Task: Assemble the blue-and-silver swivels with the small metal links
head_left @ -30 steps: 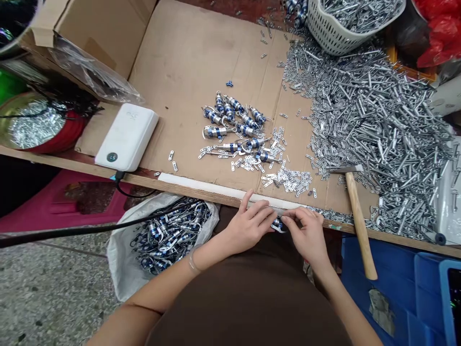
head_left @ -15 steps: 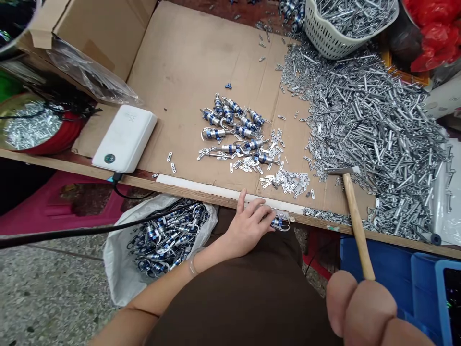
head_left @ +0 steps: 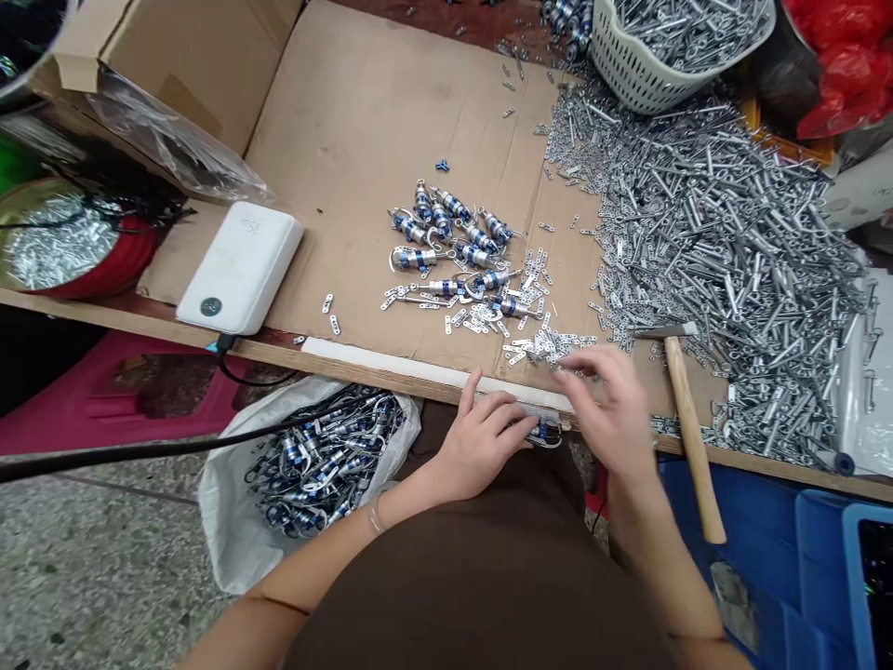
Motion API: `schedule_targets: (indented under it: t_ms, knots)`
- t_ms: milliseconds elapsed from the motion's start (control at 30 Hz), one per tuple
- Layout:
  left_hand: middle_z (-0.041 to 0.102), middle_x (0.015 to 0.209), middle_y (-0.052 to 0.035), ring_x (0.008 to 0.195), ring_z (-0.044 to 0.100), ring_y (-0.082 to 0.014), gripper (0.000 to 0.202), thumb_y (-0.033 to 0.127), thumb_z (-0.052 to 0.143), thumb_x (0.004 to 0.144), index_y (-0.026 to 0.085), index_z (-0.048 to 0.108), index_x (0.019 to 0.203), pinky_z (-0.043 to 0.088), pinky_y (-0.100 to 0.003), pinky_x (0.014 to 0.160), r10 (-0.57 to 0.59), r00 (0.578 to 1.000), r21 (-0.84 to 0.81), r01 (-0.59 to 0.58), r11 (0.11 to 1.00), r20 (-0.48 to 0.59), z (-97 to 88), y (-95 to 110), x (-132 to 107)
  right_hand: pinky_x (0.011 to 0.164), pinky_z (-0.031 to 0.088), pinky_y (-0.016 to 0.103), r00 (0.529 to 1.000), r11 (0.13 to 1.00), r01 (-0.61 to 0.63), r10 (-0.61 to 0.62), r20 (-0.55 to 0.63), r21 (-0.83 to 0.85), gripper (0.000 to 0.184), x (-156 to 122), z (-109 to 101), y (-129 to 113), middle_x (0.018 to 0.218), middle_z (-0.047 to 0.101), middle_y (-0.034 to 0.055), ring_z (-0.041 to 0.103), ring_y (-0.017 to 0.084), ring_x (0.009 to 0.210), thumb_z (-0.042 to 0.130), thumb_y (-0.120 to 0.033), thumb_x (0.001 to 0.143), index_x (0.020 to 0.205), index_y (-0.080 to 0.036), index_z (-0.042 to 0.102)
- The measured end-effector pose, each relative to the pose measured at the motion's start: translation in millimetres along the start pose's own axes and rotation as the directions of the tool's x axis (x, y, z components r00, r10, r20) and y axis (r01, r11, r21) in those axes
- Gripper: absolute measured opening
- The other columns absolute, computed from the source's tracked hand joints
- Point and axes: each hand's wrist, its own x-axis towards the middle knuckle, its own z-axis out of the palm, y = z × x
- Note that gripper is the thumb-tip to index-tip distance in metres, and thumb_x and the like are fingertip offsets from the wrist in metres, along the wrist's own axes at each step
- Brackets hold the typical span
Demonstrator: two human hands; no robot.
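My left hand [head_left: 481,437] lies at the table's front edge, its curled fingers holding a blue-and-silver metal fitting with a wire loop [head_left: 548,432] against the edge. My fingers cover much of this fitting. My right hand [head_left: 614,409], blurred by motion, is just above the edge, right of my left hand. Its thumb and fingertips are drawn together beside a loose pile of small two-hole metal plates [head_left: 572,349]; anything pinched there is too small to name. Similar blue-and-silver fittings [head_left: 474,253] lie in a cluster beyond my hands.
A wooden-handled hammer [head_left: 690,437] rests across the edge by a heap of metal pins [head_left: 726,233]. At the left are a white power bank [head_left: 241,265] and a cardboard box [head_left: 188,74]. Below hangs a white sack [head_left: 223,521] of fittings. A pale basket [head_left: 646,74] stands at the back.
My right hand has come from close to the camera at the lower right up to the small plates. My left hand stays on the fitting; the hammer has not moved.
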Motion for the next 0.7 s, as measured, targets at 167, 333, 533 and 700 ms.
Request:
schedule_targets:
  t_ms: [167, 333, 533, 700]
  knots:
    - [0.067, 0.081, 0.0026, 0.088, 0.057, -0.0153, 0.010, 0.027, 0.056, 0.084, 0.018, 0.060, 0.086, 0.014, -0.051, 0.110, 0.009, 0.998, -0.055, -0.012, 0.998, -0.062, 0.5, 0, -1, 0.075, 0.033, 0.036, 0.993, 0.955, -0.049, 0.078, 0.088, -0.293, 0.016, 24, 46, 19, 0.087, 0.057, 0.0032, 0.046, 0.022, 0.086, 0.059, -0.035, 0.077, 0.084, -0.021, 0.059]
    - [0.067, 0.079, 0.0033, 0.089, 0.057, -0.0151, 0.009, 0.027, 0.057, 0.083, 0.019, 0.060, 0.086, 0.016, -0.051, 0.109, -0.002, 0.997, -0.065, -0.003, 0.998, -0.075, 1.5, -1, -1, 0.076, 0.034, 0.034, 0.994, 0.983, -0.042, 0.059, 0.094, -0.177, 0.010, 15, 38, 22, 0.084, 0.058, 0.0011, 0.048, 0.019, 0.085, 0.054, -0.030, 0.081, 0.077, -0.022, 0.059]
    - [0.067, 0.080, 0.0034, 0.089, 0.057, -0.0148, 0.008, 0.026, 0.059, 0.082, 0.019, 0.061, 0.085, 0.015, -0.050, 0.109, 0.004, 0.997, -0.095, -0.011, 0.995, -0.073, 0.6, -2, -1, 0.072, 0.042, 0.028, 0.986, 0.989, -0.108, 0.094, 0.139, 0.101, 0.013, -17, 8, 30, 0.083, 0.062, 0.0012, 0.054, 0.015, 0.082, 0.047, -0.026, 0.085, 0.086, -0.022, 0.059]
    - [0.068, 0.080, 0.0042, 0.089, 0.057, -0.0144, 0.008, 0.027, 0.056, 0.084, 0.020, 0.061, 0.082, 0.014, -0.049, 0.110, 0.002, 0.998, -0.076, -0.008, 0.997, -0.069, 0.0, -2, 0, 0.077, 0.042, 0.031, 0.958, 0.998, 0.040, -0.050, 0.282, 0.039, 0.024, -38, 9, 25, 0.091, 0.061, 0.0039, 0.052, 0.017, 0.087, 0.040, -0.018, 0.088, 0.105, -0.023, 0.057]
